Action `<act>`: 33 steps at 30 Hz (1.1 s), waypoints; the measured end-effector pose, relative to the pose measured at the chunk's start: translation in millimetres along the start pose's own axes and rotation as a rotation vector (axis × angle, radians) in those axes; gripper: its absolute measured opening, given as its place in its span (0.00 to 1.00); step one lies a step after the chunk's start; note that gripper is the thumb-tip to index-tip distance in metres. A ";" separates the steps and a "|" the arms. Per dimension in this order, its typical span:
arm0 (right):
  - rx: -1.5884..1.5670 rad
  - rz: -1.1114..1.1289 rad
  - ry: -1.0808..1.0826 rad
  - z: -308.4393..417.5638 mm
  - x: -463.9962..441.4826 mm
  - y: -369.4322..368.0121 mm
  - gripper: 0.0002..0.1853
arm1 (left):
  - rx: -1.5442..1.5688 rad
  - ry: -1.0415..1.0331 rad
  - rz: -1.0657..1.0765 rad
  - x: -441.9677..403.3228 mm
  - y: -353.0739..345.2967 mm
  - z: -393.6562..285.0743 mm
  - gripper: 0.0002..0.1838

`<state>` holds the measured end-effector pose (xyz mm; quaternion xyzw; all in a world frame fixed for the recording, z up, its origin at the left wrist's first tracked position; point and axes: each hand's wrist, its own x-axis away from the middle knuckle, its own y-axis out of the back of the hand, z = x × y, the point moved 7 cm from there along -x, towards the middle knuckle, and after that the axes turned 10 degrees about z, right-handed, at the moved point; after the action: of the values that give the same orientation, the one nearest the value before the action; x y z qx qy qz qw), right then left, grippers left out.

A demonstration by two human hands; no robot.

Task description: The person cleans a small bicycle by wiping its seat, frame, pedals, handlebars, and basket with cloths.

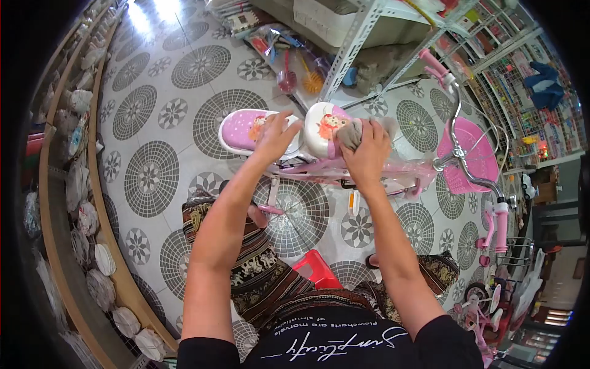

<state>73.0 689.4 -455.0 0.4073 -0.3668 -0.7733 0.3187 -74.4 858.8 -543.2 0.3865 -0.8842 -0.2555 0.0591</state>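
A pink child's bicycle (393, 167) stands crosswise before me, its handlebar (456, 144) to the right. Its front saddle (319, 126) is white and pink with a cartoon figure. Behind it sits a pink dotted rear seat (236, 128) with a similar picture. My right hand (369, 150) is closed around a grey cloth (350, 133), which lies against the front saddle's right side. My left hand (278, 136) is over the rear seat's right end, fingers apart and holding nothing; whether it touches the seat is unclear.
A pink basket (476, 157) hangs at the handlebar. Beneath me is a red plastic stool (318, 270). A white metal rack (347, 58) rises beyond the bicycle, with brushes (311, 80) at its foot. Wooden shelving (98, 215) lines the left; another small bicycle (482, 307) is at lower right.
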 end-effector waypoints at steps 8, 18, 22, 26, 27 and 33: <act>-0.173 0.070 0.299 53.2 14.1 -51.5 0.36 | 0.750 0.228 0.218 -37.4 -37.8 7.0 0.31; -0.037 0.543 0.163 -36.1 124.5 -143.5 0.35 | 0.642 0.280 0.191 -38.2 -78.8 -28.4 0.51; 0.043 0.351 -0.075 -113.3 118.4 -146.9 0.31 | 0.717 0.283 0.211 -40.0 -98.0 -29.4 0.45; 0.018 0.120 -0.403 -140.3 110.9 -112.2 0.31 | 0.622 0.172 0.247 -37.6 -116.8 -24.2 0.39; 0.012 0.121 -0.448 -138.0 107.6 -111.6 0.27 | 0.600 0.147 0.251 -36.4 -117.1 -27.8 0.38; 0.050 0.432 0.090 -85.7 166.0 -207.5 0.26 | 0.416 0.133 0.329 -32.4 -108.8 -60.0 0.46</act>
<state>29.6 641.1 -726.6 0.3614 -0.4498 -0.6588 0.4828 37.3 795.5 -542.6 0.2574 -0.9628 -0.0291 0.0771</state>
